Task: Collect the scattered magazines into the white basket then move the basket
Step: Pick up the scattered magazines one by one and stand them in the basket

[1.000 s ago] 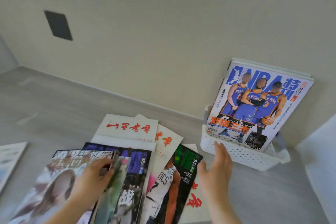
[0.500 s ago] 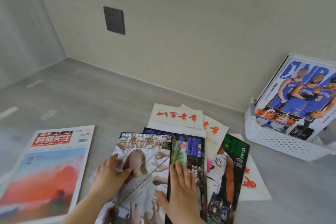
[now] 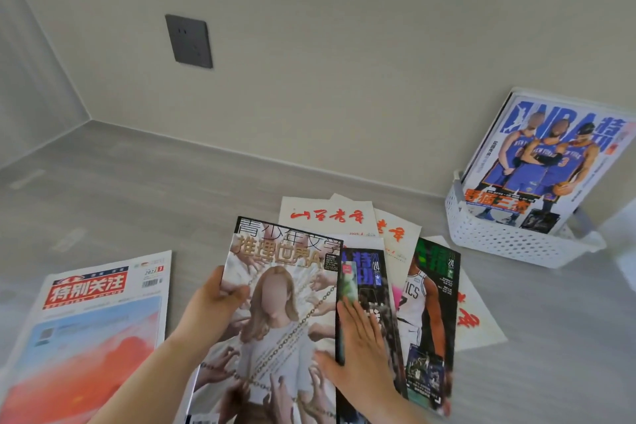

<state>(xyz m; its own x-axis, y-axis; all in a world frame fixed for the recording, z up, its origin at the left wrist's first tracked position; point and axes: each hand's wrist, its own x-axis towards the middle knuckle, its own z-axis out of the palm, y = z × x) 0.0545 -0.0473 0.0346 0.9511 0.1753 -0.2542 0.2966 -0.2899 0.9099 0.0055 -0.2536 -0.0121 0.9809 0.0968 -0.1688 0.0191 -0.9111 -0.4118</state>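
The back wall (image 3: 344, 27) is plain and pale, a soft cream colour. A dark grey socket plate (image 3: 188, 41) sits on it, up high and to the left. A second wall (image 3: 31, 62) on the left meets it in a corner (image 3: 90, 113). The floor (image 3: 137, 189) is grey with a faint wood look and some pale streaks. The light is soft and even.

At two o'clock the white perforated plastic basket (image 3: 509, 244) carries a glossy magazine with blue lettering (image 3: 550, 155) and blue-orange jerseys. At six, a pale glossy magazine with a gold title (image 3: 285, 320) shows a chain pattern. At eight, a flat magazine with a red banner (image 3: 89, 337) shades orange-red over pale blue.
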